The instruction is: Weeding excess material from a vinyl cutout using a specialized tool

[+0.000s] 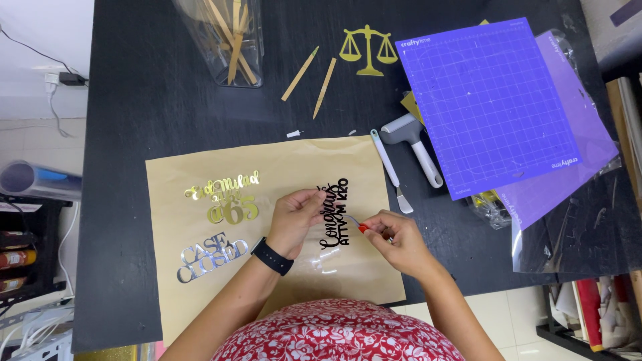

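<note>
On the left of the black bench [134, 100] lies a tan sheet of paper [200, 281], and on its left part rest two finished-looking lettered cutouts: a gold one [224, 199] above and a silver one [210, 259] below, both lying flat and apart from the hands. Toward the middle, the left hand [294, 217], a dark watch [272, 256] on its wrist, pinches the upper edge of a black lettered cutout [334, 214] between thumb and fingertips, holding it down on the paper. Just to the right, the right hand [394, 239] is closed around a thin tool with a red grip [362, 228], whose point reaches the black letters; it is probably a weeding pick, though it is too small to be sure. Judging by this, the gold and silver pieces are done and the black one is in work. Further right lie a pale spatula [389, 168], a grey scraper [418, 147], a gold scales cutout [366, 48] and purple cutting mats [488, 100]
</note>
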